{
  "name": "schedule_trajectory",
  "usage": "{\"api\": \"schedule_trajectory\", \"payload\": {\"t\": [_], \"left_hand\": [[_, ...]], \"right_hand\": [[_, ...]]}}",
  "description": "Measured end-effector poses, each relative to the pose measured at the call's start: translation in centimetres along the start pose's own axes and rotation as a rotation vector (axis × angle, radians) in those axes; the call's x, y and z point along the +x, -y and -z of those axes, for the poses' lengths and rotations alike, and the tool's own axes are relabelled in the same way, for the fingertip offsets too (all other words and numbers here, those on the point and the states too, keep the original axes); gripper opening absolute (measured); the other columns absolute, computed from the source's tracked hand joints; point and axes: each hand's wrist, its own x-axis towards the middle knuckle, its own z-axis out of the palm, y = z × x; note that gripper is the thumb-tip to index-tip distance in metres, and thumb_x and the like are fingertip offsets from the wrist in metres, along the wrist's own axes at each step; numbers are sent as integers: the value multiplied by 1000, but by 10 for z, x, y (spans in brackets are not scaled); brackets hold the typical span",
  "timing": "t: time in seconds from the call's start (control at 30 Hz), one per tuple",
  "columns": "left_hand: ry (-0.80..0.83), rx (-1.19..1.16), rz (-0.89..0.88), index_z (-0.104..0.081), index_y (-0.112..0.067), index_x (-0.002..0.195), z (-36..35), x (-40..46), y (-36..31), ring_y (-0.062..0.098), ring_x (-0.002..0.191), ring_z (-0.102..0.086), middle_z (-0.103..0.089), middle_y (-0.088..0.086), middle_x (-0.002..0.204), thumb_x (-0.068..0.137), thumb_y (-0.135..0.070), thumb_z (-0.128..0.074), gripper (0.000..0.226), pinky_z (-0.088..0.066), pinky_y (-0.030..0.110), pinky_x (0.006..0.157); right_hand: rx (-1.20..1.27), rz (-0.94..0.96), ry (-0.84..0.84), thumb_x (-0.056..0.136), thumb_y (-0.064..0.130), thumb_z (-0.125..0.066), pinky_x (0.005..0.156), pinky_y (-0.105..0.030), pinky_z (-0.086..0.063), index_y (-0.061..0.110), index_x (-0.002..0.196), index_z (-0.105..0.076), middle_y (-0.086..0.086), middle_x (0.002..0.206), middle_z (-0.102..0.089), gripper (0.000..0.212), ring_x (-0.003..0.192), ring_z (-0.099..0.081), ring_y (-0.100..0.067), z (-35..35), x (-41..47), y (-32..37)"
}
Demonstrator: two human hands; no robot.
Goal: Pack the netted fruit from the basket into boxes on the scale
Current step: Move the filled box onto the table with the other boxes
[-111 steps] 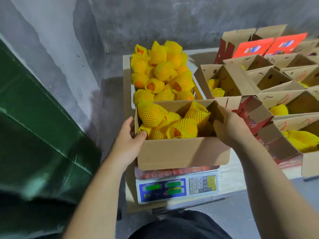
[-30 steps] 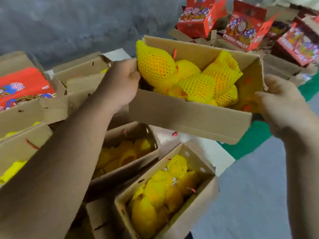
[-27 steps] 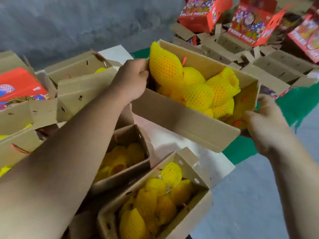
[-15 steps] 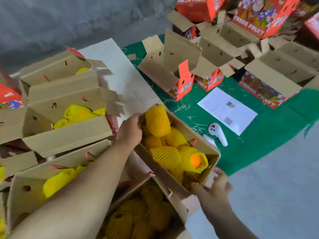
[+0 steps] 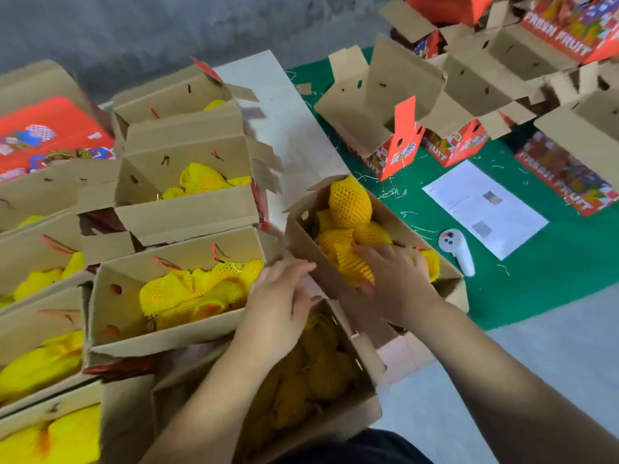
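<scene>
At nine o'clock, filled boxes (image 5: 174,296) of netted fruit (image 5: 187,289) are sitting open. The left hand (image 5: 281,303) is resting with relaxed fingers against the near wall of the just-set box (image 5: 335,283). The right hand (image 5: 392,276) is reaching inside, fingers curling over a netted fruit (image 5: 351,262). At three o'clock, a white controller (image 5: 457,249) is lying on green cloth (image 5: 536,279).

Count on view: two hands, left (image 5: 279,304) and right (image 5: 395,279). One sheet of paper (image 5: 484,207). One white handheld controller (image 5: 457,251). Open boxes holding netted fruit (image 5: 350,204): at least seven distinguishable; exact total uncertain at the frame edges. Empty red-printed boxes: several, number unclear.
</scene>
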Motion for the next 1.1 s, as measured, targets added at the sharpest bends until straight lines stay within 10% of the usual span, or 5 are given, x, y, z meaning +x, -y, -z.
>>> {"api": "schedule_trajectory", "payload": {"t": [0.17,0.33,0.53,0.83,1.1], "left_hand": [[-66,99,161,-65,-33,136,29,-115,52,12,136,-44,-55,-16,143,101,-24,-55,38,-33,39,114],[-210,-10,520,-59,-30,142,21,-201,79,43,143,-42,-41,21,157,83,-2,-72,66,-34,60,118],[-264,-454,701,-9,-51,162,12,-215,85,17,154,-26,-29,-18,160,102,1,-50,90,-4,34,125],[-108,-615,815,-50,-25,149,14,-224,82,32,130,-56,-61,8,141,108,-14,-45,42,-44,51,115],[-215,-707,704,-71,-16,97,66,-241,42,12,75,-71,-77,-6,78,99,2,-48,30,-50,19,57]], "right_hand": [[325,176,-494,92,32,-59,94,-49,-48,29,135,-57,-2,142,-53,43,123,-51,-32,-16,-56,35],[254,308,-304,91,28,-64,94,-43,-48,23,145,-53,-4,140,-47,56,118,-49,-28,-62,-114,80],[256,-59,-340,89,19,-68,91,-50,-53,19,145,-50,-13,130,-56,59,115,-56,-36,-66,-113,88],[427,-175,-74,103,12,-50,95,-47,-47,13,108,-62,-29,109,-69,13,109,-63,-46,-64,-108,61],[539,31,-178,100,23,-54,67,-42,-49,16,87,-69,-6,79,-69,21,81,-64,-34,15,-145,40]]}}
